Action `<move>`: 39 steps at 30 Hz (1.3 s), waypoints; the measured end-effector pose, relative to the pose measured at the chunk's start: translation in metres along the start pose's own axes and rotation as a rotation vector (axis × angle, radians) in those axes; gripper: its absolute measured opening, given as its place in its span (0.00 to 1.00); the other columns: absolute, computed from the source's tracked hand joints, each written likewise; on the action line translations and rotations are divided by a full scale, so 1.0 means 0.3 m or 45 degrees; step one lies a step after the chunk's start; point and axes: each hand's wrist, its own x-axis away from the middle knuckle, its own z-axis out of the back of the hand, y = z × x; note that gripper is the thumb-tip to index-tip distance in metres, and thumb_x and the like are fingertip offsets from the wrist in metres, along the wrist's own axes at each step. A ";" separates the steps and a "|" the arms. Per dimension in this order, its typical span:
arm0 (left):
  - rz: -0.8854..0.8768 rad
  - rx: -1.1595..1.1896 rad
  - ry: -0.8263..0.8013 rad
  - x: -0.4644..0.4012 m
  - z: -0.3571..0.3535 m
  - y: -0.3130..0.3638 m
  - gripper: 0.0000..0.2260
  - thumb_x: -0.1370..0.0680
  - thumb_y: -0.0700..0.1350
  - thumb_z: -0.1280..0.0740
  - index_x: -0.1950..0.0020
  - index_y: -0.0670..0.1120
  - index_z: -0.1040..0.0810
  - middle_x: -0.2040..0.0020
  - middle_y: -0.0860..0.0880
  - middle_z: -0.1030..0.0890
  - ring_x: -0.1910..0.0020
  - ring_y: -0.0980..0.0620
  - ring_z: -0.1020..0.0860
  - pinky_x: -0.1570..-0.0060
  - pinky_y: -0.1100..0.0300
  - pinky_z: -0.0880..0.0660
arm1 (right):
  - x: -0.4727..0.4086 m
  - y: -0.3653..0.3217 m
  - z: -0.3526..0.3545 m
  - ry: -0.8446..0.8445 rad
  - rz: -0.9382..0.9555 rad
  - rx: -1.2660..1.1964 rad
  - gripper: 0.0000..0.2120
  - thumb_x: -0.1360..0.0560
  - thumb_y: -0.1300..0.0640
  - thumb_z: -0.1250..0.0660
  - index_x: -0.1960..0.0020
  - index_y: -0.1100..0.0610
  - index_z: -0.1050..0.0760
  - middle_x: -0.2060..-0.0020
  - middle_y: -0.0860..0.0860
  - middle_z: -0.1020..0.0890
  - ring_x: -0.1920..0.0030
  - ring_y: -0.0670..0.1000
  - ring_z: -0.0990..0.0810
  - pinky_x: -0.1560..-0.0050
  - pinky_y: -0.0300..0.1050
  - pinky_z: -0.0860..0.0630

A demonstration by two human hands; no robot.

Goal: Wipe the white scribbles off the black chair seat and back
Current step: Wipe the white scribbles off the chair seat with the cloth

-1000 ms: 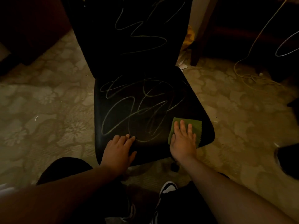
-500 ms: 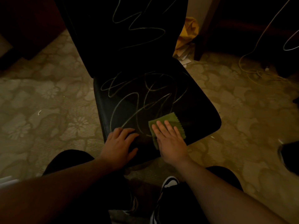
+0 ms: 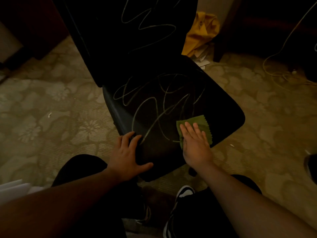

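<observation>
pressing cloth [image 3: 197, 123] flat, right hand [image 3: 195, 145]

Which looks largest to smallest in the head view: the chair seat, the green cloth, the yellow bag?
1. Chair seat, by far.
2. Yellow bag, partly hidden behind the chair and farther away, so unsure.
3. Green cloth, partly under the right hand.
</observation>
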 end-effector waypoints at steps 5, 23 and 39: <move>-0.002 -0.041 0.024 0.007 -0.025 0.028 0.52 0.38 0.79 0.37 0.21 0.51 0.39 0.23 0.46 0.40 0.25 0.42 0.42 0.25 0.45 0.37 | 0.031 -0.082 -0.021 -0.020 0.023 0.022 0.35 0.18 0.56 0.40 0.17 0.49 0.54 0.17 0.48 0.53 0.19 0.56 0.60 0.20 0.60 0.55; -0.043 0.272 0.049 -0.015 -0.044 0.005 0.46 0.38 0.74 0.32 0.24 0.55 0.33 0.27 0.51 0.39 0.28 0.44 0.42 0.28 0.44 0.35 | 0.080 -0.082 -0.062 0.004 0.274 0.055 0.27 0.15 0.51 0.48 0.18 0.43 0.49 0.18 0.43 0.48 0.18 0.49 0.55 0.20 0.56 0.54; -0.029 0.429 0.011 -0.024 -0.039 0.008 0.41 0.36 0.56 0.19 0.25 0.55 0.30 0.25 0.51 0.39 0.25 0.46 0.45 0.26 0.47 0.37 | 0.093 -0.090 -0.038 -0.054 0.104 -0.068 0.26 0.15 0.53 0.50 0.18 0.46 0.48 0.18 0.47 0.49 0.18 0.55 0.59 0.20 0.61 0.56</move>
